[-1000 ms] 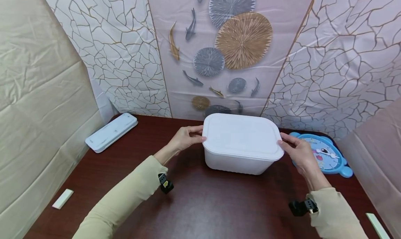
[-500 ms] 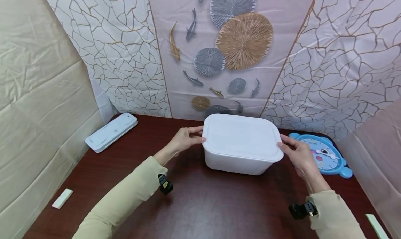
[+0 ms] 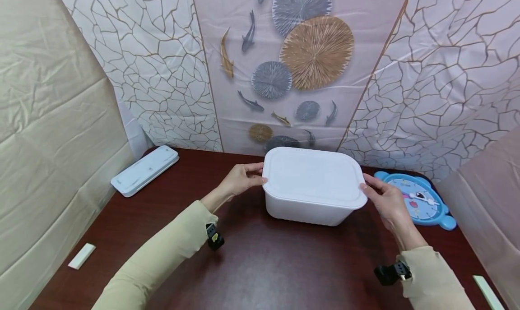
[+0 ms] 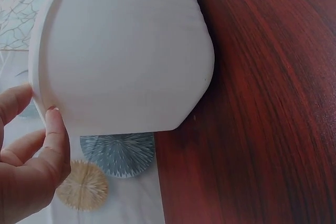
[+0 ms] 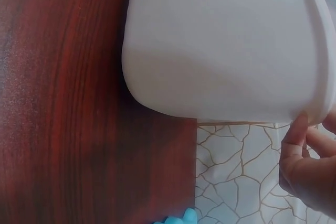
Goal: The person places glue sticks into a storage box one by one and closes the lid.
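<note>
A white storage box (image 3: pixel 306 211) with rounded corners stands on the dark table, its flat white lid (image 3: pixel 313 177) on top. My left hand (image 3: pixel 239 182) pinches the lid's left end, thumb on the upper edge and fingers beneath the rim. At the opposite end, my right hand (image 3: pixel 391 202) pinches the lid in the same manner. From the left wrist view, the fingertips (image 4: pixel 54 116) lie against the box wall just below the rim. In the right wrist view, a fingertip (image 5: pixel 300 121) sits right at the rim. The lid hides whatever is inside the box.
Behind my right hand lies a blue toy clock (image 3: pixel 424 201). A long white case (image 3: pixel 145 171) lies at the back left. Small pale strips, one at left (image 3: pixel 82 256) and one at right (image 3: pixel 489 292), lie near the table's sides. Patterned cloth (image 3: pixel 272 80) hangs behind.
</note>
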A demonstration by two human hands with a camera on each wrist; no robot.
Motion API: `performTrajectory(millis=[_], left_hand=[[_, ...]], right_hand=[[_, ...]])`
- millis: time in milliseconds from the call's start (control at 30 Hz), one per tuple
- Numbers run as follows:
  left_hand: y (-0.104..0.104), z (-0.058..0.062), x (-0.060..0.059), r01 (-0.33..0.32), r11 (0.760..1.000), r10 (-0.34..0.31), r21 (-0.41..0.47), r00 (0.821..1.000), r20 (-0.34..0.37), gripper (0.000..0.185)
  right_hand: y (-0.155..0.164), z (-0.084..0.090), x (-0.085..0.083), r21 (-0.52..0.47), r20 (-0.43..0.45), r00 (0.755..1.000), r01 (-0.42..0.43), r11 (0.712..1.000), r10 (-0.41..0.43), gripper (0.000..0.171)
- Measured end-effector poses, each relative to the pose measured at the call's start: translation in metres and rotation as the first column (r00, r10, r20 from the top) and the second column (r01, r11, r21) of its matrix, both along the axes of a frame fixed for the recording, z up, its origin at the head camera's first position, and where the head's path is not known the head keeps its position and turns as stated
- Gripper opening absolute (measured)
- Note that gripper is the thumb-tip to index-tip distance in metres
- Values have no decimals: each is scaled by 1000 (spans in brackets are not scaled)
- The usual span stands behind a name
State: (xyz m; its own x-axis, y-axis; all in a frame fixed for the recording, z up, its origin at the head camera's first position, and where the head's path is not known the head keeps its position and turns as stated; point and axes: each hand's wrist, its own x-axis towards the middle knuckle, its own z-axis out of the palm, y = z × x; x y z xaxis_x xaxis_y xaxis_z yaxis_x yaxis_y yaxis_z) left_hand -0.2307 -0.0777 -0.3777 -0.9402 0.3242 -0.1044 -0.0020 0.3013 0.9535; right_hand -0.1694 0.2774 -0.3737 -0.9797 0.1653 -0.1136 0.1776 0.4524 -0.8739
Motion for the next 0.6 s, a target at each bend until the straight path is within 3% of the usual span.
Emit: performTrajectory(millis=[167,233,600], left_hand=[[-1,2,0,13,1000,-13,12,1000,23,56],[0,11,5,18,1000,-18,14,999,28,55],[-1,4,0,-1,1000,0,22,1000,14,54]], right_hand=[[0,-1,1,-6,5,1000,3,1000,-3,60],[0,0,0,-10,3,1000,3,1000,-3,60],[-2,2,-1,-51,12,1000,6,999,-6,58]])
